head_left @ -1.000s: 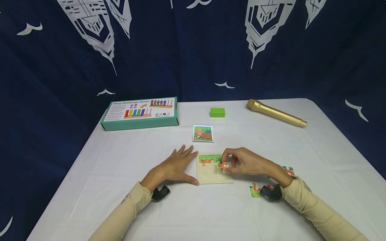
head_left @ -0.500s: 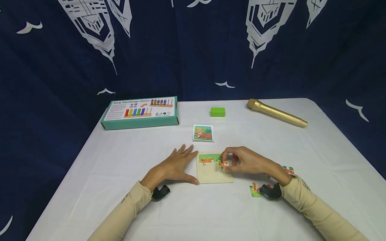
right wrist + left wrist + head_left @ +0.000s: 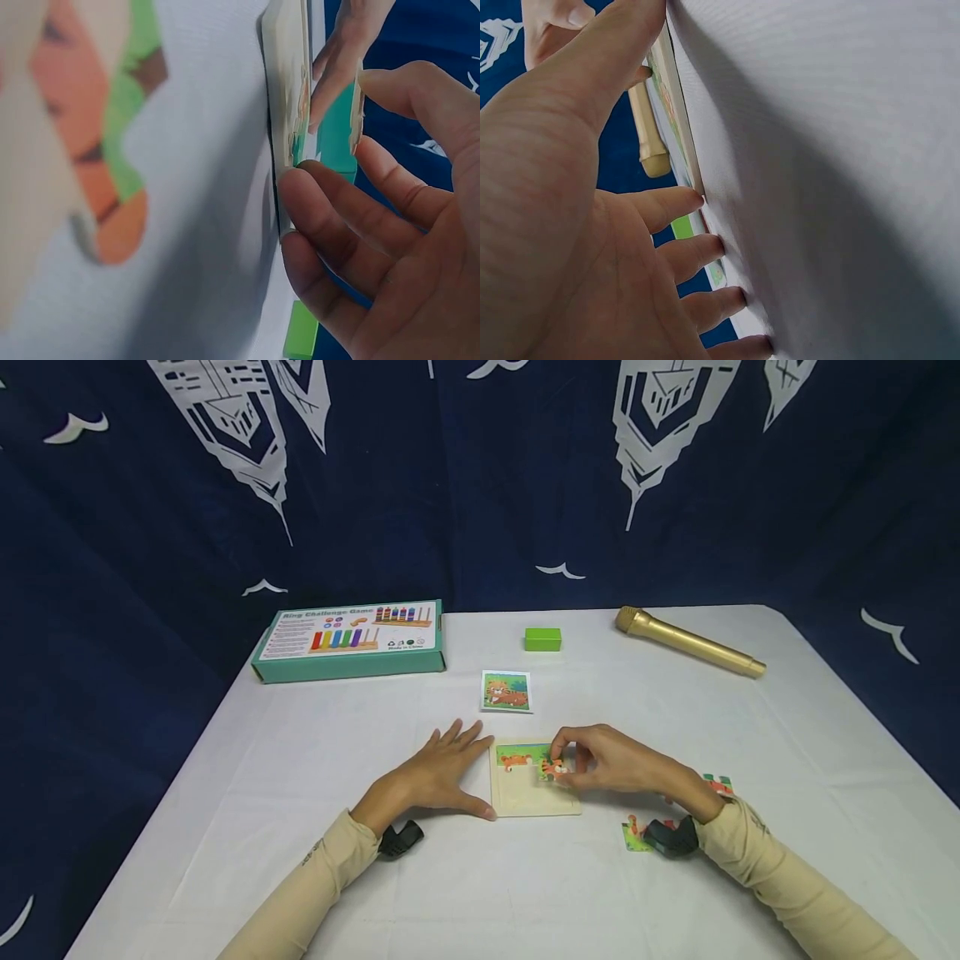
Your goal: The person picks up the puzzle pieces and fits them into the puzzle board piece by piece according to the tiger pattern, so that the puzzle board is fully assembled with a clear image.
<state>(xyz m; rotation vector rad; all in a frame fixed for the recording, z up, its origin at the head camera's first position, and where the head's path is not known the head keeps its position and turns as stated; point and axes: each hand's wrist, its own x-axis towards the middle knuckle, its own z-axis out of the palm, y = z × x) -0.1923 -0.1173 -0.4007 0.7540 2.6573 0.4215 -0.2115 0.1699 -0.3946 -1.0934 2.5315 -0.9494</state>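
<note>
My right hand pinches a small jigsaw piece with an orange tiger face between thumb and index finger. In the right wrist view the piece stands edge-on, held apart from the pale wooden puzzle board. Two fingertips of that hand touch the board's edge. Joined pieces showing green grass and an orange animal line the far side of the board; its near part is bare. My left hand lies spread on the cloth, thumb and index fingertips at the board's left edge.
Loose jigsaw pieces lie by the right wrist, partly hidden by its camera; another piece is farther right. Behind the board are a tiger picture card, a green block, a Ring Challenge Game box and a gold microphone.
Very little differs. The tiger-face piece in my right hand has shifted slightly left and away over the board. My left hand stays where it was.
</note>
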